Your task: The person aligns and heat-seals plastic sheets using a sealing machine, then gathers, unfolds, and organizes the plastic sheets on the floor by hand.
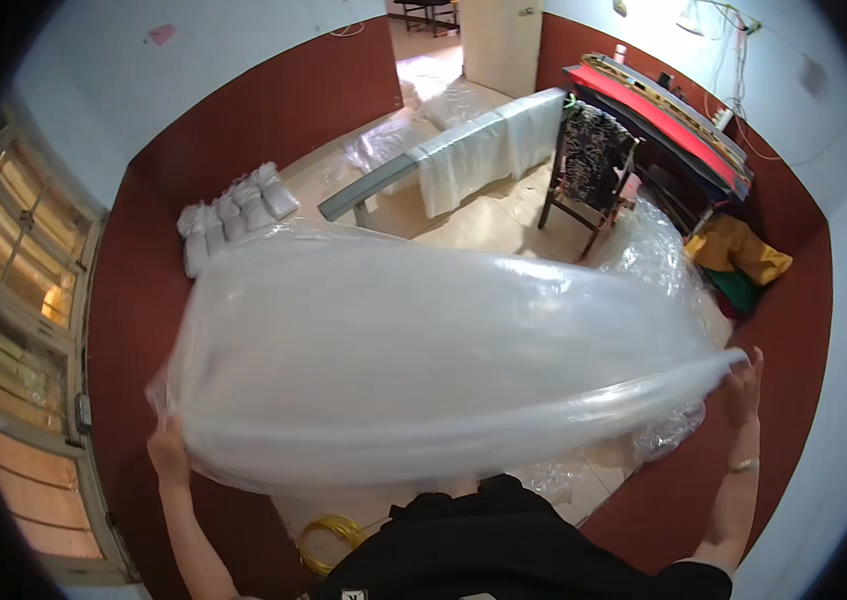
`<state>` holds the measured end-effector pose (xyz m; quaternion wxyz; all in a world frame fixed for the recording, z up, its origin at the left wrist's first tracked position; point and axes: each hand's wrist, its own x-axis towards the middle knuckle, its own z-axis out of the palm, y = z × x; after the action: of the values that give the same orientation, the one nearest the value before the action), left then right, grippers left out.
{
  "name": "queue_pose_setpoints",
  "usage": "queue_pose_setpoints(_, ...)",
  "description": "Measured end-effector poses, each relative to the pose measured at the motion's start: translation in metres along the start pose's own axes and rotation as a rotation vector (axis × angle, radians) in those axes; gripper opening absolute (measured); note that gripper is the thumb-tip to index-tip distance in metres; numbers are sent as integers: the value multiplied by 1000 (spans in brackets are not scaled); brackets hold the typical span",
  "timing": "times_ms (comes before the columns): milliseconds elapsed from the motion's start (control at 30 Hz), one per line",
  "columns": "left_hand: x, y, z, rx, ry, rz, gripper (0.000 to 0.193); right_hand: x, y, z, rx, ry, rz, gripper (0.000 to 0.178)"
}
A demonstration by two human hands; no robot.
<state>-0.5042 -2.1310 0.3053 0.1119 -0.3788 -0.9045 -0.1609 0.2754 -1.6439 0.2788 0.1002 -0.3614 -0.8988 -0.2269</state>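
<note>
A large sheet of translucent plastic film (423, 340) stretches wide across the middle, billowing between my two hands. At its near left corner my left hand (169, 455) is closed on the gathered edge. Far out to the right, my right hand (742, 390) pinches the opposite corner, its arm extended. The near edge of the film sags in a curve in front of my body. Much of the floor behind it shows only hazily or is hidden.
Several filled clear bags (233, 215) line the left wall. Beyond the film stand a long grey metal bench (368, 187) draped with plastic and a chair (593, 165) with dark patterned cloth. Crumpled film (648, 245) lies right. A yellow coil (328, 540) rests near my feet.
</note>
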Motion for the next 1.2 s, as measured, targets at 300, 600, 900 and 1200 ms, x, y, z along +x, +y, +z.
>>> queue_pose_setpoints(300,-163,-12,-92,-38,249,-358,24,-127,-7,40,243,-1073,333,28)
queue_pose_setpoints(600,-50,131,-11,-533,-104,-68,22,175,-144,30,917,-174,11,34)
queue_pose_setpoints(900,61,275,77,-1159,-549,52,21,348,-260,-121,1219,357,-482,41)
queue_pose_setpoints(1200,134,155,78,-1136,8,92,22,255,-311,-200,1089,-577,-1805,37)
